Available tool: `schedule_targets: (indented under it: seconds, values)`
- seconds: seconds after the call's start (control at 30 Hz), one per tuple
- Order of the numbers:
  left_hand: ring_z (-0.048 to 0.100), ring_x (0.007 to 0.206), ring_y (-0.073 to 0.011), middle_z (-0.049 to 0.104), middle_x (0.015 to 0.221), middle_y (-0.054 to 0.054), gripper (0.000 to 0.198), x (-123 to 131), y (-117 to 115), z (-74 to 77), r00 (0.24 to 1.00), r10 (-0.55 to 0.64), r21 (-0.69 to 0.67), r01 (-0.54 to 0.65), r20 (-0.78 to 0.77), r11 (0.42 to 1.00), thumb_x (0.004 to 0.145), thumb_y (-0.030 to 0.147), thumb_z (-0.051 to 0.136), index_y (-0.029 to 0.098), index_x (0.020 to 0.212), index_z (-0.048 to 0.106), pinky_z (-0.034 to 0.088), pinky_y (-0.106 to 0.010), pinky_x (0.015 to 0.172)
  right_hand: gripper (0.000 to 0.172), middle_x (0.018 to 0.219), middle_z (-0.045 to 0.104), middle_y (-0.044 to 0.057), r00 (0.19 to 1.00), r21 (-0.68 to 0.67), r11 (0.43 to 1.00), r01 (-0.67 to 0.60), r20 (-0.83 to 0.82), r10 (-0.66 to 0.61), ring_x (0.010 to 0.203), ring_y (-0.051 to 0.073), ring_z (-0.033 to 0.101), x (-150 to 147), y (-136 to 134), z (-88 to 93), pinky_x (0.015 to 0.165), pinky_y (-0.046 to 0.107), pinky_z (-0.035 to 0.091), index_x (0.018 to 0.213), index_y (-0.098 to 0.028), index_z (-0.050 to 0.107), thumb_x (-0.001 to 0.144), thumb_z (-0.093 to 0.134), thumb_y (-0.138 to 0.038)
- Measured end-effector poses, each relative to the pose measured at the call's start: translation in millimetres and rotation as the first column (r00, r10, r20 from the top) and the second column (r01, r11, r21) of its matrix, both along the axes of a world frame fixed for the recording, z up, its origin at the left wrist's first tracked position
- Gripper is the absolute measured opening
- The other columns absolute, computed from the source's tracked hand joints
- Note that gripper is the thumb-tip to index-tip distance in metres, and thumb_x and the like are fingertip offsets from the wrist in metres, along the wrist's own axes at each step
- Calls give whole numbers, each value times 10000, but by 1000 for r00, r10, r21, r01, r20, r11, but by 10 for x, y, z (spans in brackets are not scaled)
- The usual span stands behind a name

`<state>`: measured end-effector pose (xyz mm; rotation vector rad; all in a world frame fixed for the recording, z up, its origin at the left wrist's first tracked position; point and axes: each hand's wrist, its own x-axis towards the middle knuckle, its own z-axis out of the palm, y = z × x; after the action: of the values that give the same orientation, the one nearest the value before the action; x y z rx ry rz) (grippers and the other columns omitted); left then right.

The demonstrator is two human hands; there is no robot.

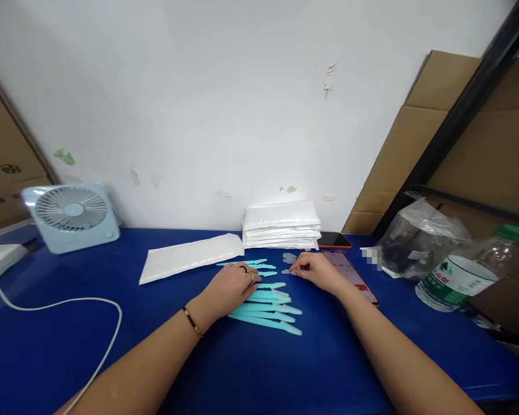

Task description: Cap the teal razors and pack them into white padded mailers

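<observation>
Several light-blue plastic sticks lie side by side on the blue table. My left hand rests flat on their left ends, fingers stretched out, with rings and a bracelet on the wrist. My right hand is just right of the sticks, its fingertips pinched on a small clear plastic cap. A few more clear caps lie just beyond it.
A stack of white pouches stands by the wall, and one loose pouch lies left of it. Two phones lie right of my right hand. A small fan, a white cable, a plastic bag and a water bottle stand around.
</observation>
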<state>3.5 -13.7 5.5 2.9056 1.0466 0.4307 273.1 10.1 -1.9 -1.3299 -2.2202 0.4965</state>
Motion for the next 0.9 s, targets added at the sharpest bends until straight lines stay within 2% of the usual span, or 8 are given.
schedule_targets:
  seconds: [0.23,0.47,0.57,0.67,0.8,0.9]
  values:
    - [506,1030,-174,607,1123,-33,291,28,-28,-16,994,-80,-97,86,72,992,899,269,400,222,1128,573,392,-312,919,126,791,641,26,996,43,995,-94,-2,94,674,135,587,-205,-62,-11,614,243,443,805,-224,715,781,600,-269]
    - [506,953,-184,641,1003,-27,322,69,-147,74,991,-109,-207,122,72,971,899,315,403,241,1191,518,437,-291,782,111,742,642,16,990,46,990,-135,39,133,666,132,585,-284,-153,62,601,231,436,765,-220,713,766,604,-204]
    - [499,978,-192,627,1071,-32,330,86,-192,112,987,-143,-229,156,72,961,901,321,396,238,1198,514,437,-297,793,111,751,649,13,986,-12,987,-163,39,163,652,133,589,-243,-165,77,582,231,435,769,-231,715,762,604,-219]
    - [503,1016,-186,598,1134,-35,321,95,-198,119,984,-149,-191,166,98,968,902,314,398,235,1189,519,414,-315,872,116,770,657,17,996,-6,997,-76,37,77,661,143,595,-139,-115,69,595,240,439,786,-228,712,759,605,-263]
    - [479,1078,-198,577,1151,-50,307,71,-145,82,995,-39,-56,44,89,998,898,319,408,229,1160,541,384,-340,923,143,827,647,39,985,159,975,154,49,-163,681,151,583,1,15,19,633,259,441,838,-206,696,763,578,-236]
    - [500,1046,-205,604,1096,-56,302,44,-103,45,999,20,-34,-19,44,999,894,343,417,222,1136,551,400,-337,897,172,875,634,47,984,203,969,138,85,-158,737,158,585,18,86,-31,686,267,442,882,-214,690,770,560,-212]
